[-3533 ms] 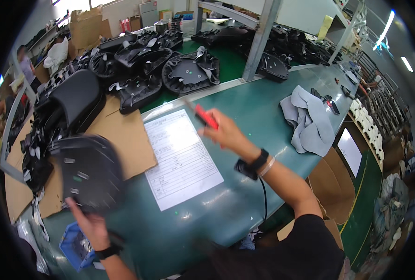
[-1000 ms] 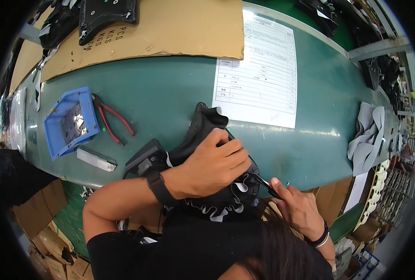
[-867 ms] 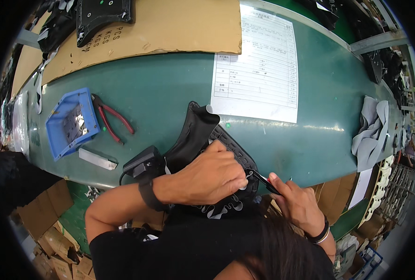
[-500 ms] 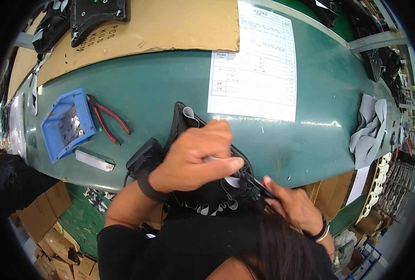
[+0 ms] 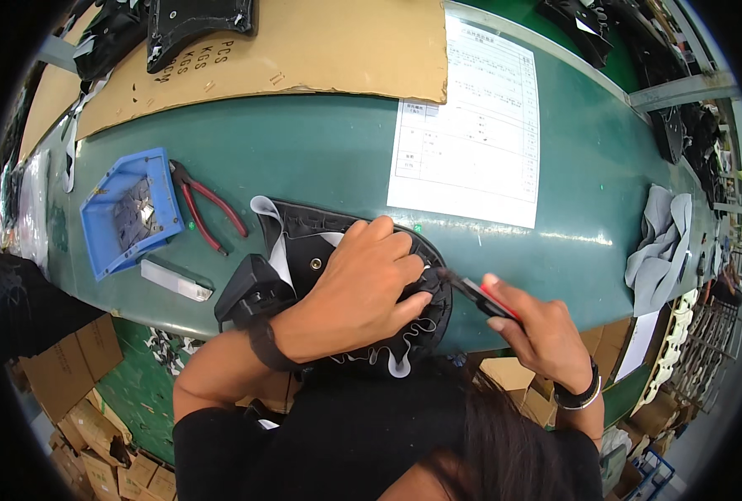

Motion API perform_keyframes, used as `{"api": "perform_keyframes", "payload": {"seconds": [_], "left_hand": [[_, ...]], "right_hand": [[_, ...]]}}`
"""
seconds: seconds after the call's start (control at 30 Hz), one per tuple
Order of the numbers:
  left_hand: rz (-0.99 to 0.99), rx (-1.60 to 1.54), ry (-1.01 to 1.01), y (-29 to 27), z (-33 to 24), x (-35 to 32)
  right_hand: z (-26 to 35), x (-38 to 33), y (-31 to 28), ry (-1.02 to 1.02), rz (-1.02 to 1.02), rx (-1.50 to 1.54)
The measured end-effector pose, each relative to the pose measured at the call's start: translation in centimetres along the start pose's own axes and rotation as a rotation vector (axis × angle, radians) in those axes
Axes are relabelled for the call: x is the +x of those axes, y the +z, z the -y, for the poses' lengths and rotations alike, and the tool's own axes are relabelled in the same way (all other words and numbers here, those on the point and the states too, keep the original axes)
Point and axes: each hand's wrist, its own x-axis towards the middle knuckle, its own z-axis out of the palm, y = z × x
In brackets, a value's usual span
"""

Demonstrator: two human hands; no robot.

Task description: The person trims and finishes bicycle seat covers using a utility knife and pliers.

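The green counter point(image 5: 321, 159) carries a cardboard sheet point(image 5: 329, 58) along its far side. The black seat pad point(image 5: 304, 255), underside up, overlaps the counter's near edge, close to the person's body. The left hand point(image 5: 362, 284) is curled over the pad, holding on to it, though its exact pinch is hidden. The right hand point(image 5: 542, 330) is closed round a red-and-black hand tool point(image 5: 502, 305) whose blurred tip is at or near the pad's right rim; I cannot tell its kind or whether it touches. The step in hand looks like working the gathered cover edge point(image 5: 399, 364) along that rim; the next move seems to call for a steady left hold, fingers clear of the tip.
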Motion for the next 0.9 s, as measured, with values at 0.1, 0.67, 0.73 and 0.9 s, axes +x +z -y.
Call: {"api": "perform_keyframes", "payload": {"seconds": [0.1, 0.67, 0.73, 0.9], "left_hand": [[-0.018, -0.193, -0.035, 0.0, 0.0, -0.1], [-0.069, -0.228, -0.046, -2.8, 0.4, 0.9], [-0.072, 0.316, 0.067, -1.5, 0.9, 1.8], [-0.134, -0.493, -0.082, -1.6, 3.3, 3.3]], "right_hand": [[-0.2, 0.9, 1.5, -0.134, -0.118, 0.023], [0.9, 1.8, 1.4, -0.054, -0.119, -0.319], [1.1, 3.2, 0.4, -0.056, -0.091, -0.328], [0.4, 1.4, 4.0, 0.013, -0.146, -0.152]]}}
